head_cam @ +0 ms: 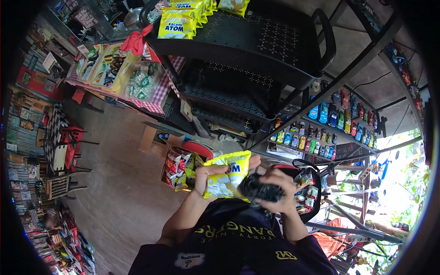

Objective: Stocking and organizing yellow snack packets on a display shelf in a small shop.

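Note:
In front of my chest, my left hand point(202, 177) holds a yellow plastic snack packet point(225, 182), with fingers passing across and behind it. The packet looks full and bears printing and a picture of pale round nuts. A soft-looking black object point(259, 190) is gripped in my right hand point(283, 187); it meets the packet's right side in this view. Motion blur keeps me from telling whether it is a cloth or a brush. Just beyond my left hand, an open cardboard box point(164, 178) on the floor holds red, yellow and green snack packets point(177, 165).
Ahead stands a black tiered trolley point(233, 51) with matching yellow packets point(177, 25) on top. An open black bag point(318, 196) with small packets is at my right. Toy cars point(323, 111) fill shelves beyond. At left, a checked-cloth table point(160, 99) bears snack trays.

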`<state>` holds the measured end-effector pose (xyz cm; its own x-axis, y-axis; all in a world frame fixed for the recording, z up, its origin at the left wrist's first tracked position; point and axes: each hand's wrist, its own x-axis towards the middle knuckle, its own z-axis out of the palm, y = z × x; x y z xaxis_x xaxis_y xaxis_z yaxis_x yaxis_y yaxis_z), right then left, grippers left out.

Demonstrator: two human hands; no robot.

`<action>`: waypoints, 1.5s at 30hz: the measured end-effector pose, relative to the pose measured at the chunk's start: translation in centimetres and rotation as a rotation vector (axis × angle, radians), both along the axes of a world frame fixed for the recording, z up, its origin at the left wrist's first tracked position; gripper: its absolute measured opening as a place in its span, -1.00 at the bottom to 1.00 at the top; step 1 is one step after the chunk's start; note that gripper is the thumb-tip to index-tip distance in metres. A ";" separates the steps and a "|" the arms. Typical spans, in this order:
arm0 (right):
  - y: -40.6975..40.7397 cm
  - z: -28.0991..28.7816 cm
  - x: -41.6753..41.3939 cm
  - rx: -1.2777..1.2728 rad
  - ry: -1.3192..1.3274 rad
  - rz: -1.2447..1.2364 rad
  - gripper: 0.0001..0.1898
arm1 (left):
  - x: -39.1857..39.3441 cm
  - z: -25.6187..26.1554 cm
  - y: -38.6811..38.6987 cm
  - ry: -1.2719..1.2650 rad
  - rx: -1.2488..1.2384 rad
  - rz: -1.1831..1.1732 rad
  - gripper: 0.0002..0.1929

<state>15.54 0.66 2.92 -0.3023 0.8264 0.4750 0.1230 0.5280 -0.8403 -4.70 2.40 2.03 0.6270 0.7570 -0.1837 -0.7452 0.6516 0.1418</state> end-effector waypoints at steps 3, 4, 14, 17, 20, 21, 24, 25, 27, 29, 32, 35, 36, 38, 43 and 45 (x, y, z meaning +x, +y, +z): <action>0.7 0.1 -1.1 -0.130 0.055 -0.365 -0.55 | -0.3 -2.2 -2.1 0.046 -0.067 -0.051 -0.51; 1.0 0.5 -1.2 -0.072 -0.017 -0.372 -0.55 | -0.1 -1.5 -2.0 0.213 -0.044 -0.033 -0.51; 0.4 0.7 -2.4 -0.404 0.064 -0.284 -0.61 | 1.9 -0.9 -1.4 0.903 0.901 0.398 -0.23; -1.2 0.8 -4.0 -0.648 0.338 -0.348 -0.61 | 2.4 -1.2 -1.1 1.045 1.010 0.438 -0.04; -2.9 0.5 -4.0 -0.734 0.330 -0.208 -0.64 | 1.7 -1.2 0.2 1.139 1.081 0.554 0.03; -2.9 0.5 -4.2 -0.739 0.352 -0.201 -0.65 | 1.7 -1.0 0.0 1.142 1.078 0.554 0.03; -0.3 1.1 -3.2 -0.965 0.673 -0.325 -0.71 | 1.9 -0.3 -1.1 1.251 1.326 0.452 -0.05; 0.4 2.0 -3.0 -1.083 0.853 -0.337 -0.70 | 2.3 -0.7 -1.5 1.226 1.350 0.439 -0.11; 0.0 1.9 -3.2 -1.077 0.842 -0.359 -0.69 | 2.8 -0.8 -1.7 1.285 1.321 0.425 -0.19; -1.6 0.8 -3.7 -1.046 0.713 -0.348 -0.66 | 2.4 -0.7 -0.9 1.303 1.275 0.450 -0.25; -2.1 1.2 -3.9 -0.960 0.602 -0.289 -0.66 | 2.2 -0.3 -0.5 1.296 1.252 0.489 -0.29; -0.1 1.2 -3.6 -0.932 0.633 -0.353 -0.70 | 2.9 0.0 -1.7 1.243 1.252 0.502 -0.29; -0.2 1.1 -3.6 -0.938 0.636 -0.391 -0.70 | 3.2 0.0 -1.8 1.224 1.229 0.516 -0.29; -1.0 0.1 -4.1 -0.872 0.574 -0.435 -0.71 | 3.4 -0.8 -1.2 1.128 1.111 0.558 -0.26; -2.3 -0.7 -3.4 -0.690 0.462 -0.309 -0.72 | 4.4 0.1 -0.3 0.599 0.801 0.573 0.06; -1.0 -0.2 -2.6 -0.729 0.627 -0.407 -0.73 | 5.4 0.1 -0.8 0.647 0.868 0.541 0.19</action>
<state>12.96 -0.34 2.77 0.1918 0.9600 -0.2041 -0.3901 -0.1162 -0.9134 0.74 1.61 2.16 0.1712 0.9197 0.3534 -0.5214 -0.2198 0.8246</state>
